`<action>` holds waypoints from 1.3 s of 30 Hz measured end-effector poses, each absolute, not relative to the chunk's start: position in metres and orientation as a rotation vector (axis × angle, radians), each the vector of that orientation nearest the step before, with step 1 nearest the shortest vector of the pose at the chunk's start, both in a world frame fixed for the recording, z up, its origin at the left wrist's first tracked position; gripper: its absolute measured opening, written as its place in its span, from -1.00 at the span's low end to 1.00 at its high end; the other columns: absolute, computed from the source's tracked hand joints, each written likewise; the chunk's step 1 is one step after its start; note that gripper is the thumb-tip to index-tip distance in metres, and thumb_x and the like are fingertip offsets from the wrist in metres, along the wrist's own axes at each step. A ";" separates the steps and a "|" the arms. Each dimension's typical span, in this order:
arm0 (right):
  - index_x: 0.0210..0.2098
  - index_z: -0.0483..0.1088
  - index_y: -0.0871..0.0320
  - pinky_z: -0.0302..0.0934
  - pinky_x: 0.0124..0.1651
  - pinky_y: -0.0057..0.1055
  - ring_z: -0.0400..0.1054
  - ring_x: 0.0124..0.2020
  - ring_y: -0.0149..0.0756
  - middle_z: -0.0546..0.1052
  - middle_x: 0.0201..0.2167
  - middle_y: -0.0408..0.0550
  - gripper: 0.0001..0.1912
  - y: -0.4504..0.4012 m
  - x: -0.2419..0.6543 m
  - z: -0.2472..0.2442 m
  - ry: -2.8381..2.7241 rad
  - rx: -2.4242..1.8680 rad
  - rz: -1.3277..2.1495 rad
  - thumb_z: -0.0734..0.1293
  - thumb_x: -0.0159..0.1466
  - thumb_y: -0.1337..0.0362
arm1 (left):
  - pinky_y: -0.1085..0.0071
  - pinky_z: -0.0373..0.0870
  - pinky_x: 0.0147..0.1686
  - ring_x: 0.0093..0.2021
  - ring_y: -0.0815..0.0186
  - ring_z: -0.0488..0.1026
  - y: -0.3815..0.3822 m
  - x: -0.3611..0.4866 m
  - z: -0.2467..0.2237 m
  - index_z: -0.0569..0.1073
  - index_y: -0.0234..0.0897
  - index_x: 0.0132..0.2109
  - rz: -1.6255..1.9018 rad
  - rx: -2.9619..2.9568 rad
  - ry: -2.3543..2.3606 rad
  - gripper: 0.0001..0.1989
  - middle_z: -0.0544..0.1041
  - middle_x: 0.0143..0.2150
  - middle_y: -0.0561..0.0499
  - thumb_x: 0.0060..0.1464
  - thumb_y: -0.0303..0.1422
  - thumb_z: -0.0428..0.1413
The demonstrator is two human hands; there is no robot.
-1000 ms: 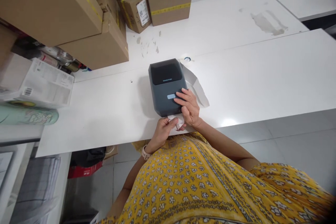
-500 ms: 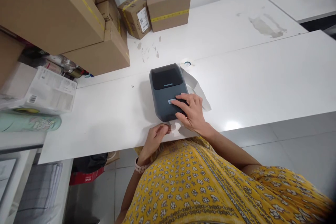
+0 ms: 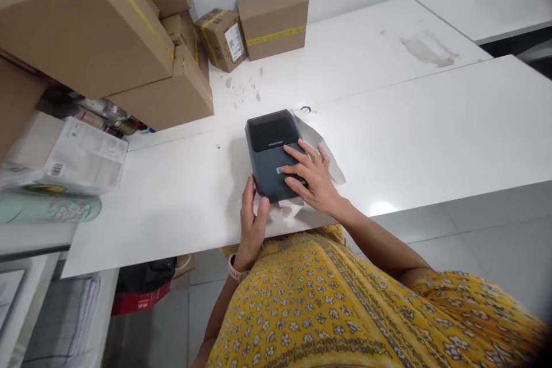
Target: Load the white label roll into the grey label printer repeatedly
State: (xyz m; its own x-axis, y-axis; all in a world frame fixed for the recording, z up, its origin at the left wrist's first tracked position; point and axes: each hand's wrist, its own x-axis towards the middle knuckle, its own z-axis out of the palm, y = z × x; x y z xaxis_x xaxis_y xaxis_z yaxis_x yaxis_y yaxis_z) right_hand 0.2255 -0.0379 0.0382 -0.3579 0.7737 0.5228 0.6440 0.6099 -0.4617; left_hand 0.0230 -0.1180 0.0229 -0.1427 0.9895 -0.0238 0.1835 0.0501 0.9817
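A dark blue-grey label printer (image 3: 268, 156) with a black glossy lid stands on the white table. My right hand (image 3: 317, 175) rests over its right side with the fingers spread, one fingertip on the light button (image 3: 282, 169). At the printer's lower left corner, my left hand (image 3: 253, 218) touches the side with its fingertips, thumb apart from the fingers. White paper (image 3: 330, 162) sticks out from under the printer's right side. A small torn piece of white paper (image 3: 291, 210) lies at its near edge.
Cardboard boxes (image 3: 142, 40) are stacked at the back left, and two smaller ones, including a plain box (image 3: 273, 23), stand against the wall. A white carton (image 3: 81, 152) and a green bottle (image 3: 52, 209) sit at the left. Behind the printer is a cable hole (image 3: 306, 109).
My left hand has moved from the torn paper to the printer's left side, its fingers opening. My right hand's fingers have spread further over the printer's top.
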 end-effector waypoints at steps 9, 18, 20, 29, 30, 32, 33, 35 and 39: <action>0.13 0.48 -0.09 -0.14 0.53 0.12 0.15 0.48 -0.06 0.44 0.37 -0.11 -0.72 -0.055 0.218 0.036 -2.027 -1.201 0.102 0.22 0.51 0.14 | 0.04 0.20 0.48 0.55 -0.05 0.13 -0.125 0.029 0.010 0.02 -0.01 0.56 1.214 1.237 1.399 -0.20 0.04 0.62 -0.10 0.33 -0.01 0.13; 0.05 0.51 0.03 0.14 0.44 0.17 0.06 0.53 0.00 0.47 0.33 0.03 -0.72 -0.039 0.217 0.023 -1.890 -0.943 0.302 0.23 0.49 0.15 | 0.04 0.15 0.50 0.58 -0.01 0.06 -0.125 0.035 0.002 -0.12 0.01 0.58 1.184 1.253 1.409 -0.15 -0.06 0.64 -0.10 0.34 -0.04 0.12; 0.06 0.52 0.03 0.16 0.43 0.19 0.07 0.52 0.02 0.49 0.30 0.04 -0.72 -0.039 0.216 0.023 -1.854 -0.927 0.314 0.24 0.48 0.15 | 0.03 0.03 0.54 0.62 0.00 -0.11 -0.126 0.034 0.002 -0.10 0.01 0.58 1.178 1.297 1.465 -0.18 -0.14 0.66 -0.06 0.36 -0.04 0.09; 0.25 0.37 -0.05 0.24 0.38 0.12 0.30 0.40 -0.03 0.45 0.34 0.08 -0.56 -0.014 0.220 0.090 -1.790 -0.706 0.400 0.18 0.51 -0.05 | 0.17 0.15 0.50 0.57 0.09 0.09 -0.093 0.025 0.030 0.27 -0.09 0.46 1.464 1.341 1.457 -0.40 0.18 0.57 -0.06 0.38 -0.06 0.05; 0.26 0.36 -0.06 0.28 0.36 0.09 0.34 0.37 -0.05 0.46 0.33 0.07 -0.56 -0.004 0.219 0.102 -1.777 -0.653 0.379 0.17 0.51 -0.05 | 0.18 0.20 0.48 0.53 0.10 0.19 -0.081 0.024 0.035 0.34 -0.10 0.41 1.534 1.318 1.468 -0.45 0.29 0.52 -0.07 0.39 -0.07 0.04; 0.24 0.38 -0.03 0.32 0.31 0.01 0.39 0.31 -0.09 0.50 0.29 0.06 -0.58 0.021 0.213 0.125 -1.728 -0.583 0.321 0.16 0.52 -0.03 | 0.16 0.29 0.43 0.43 0.12 0.36 -0.057 0.022 0.042 0.43 -0.14 0.32 1.641 1.258 1.519 -0.54 0.45 0.40 -0.11 0.39 -0.11 0.05; 0.23 0.39 -0.01 0.33 0.30 -0.02 0.42 0.28 -0.11 0.53 0.24 0.05 -0.57 0.036 0.208 0.135 -1.698 -0.575 0.285 0.14 0.53 -0.02 | 0.14 0.29 0.42 0.43 0.12 0.36 -0.045 0.021 0.043 0.44 -0.15 0.30 1.644 1.248 1.550 -0.56 0.46 0.39 -0.12 0.37 -0.16 0.07; 0.22 0.39 0.03 0.36 0.24 -0.10 0.49 0.15 -0.16 0.57 0.17 0.01 -0.55 0.067 0.195 0.152 -1.651 -0.646 0.228 0.09 0.55 -0.02 | 0.12 0.29 0.42 0.45 0.12 0.33 -0.024 0.021 0.041 0.42 -0.16 0.30 1.556 1.247 1.621 -0.55 0.42 0.42 -0.14 0.31 -0.27 0.13; 0.20 0.39 0.09 0.32 0.18 -0.21 0.50 0.05 -0.19 0.59 0.09 0.01 -0.47 0.134 0.174 0.175 -1.689 -0.874 0.118 0.04 0.55 -0.10 | 0.09 0.26 0.44 0.50 0.09 0.25 -0.003 0.022 0.025 0.32 -0.17 0.36 1.308 1.215 1.690 -0.44 0.31 0.49 -0.19 0.24 -0.36 0.16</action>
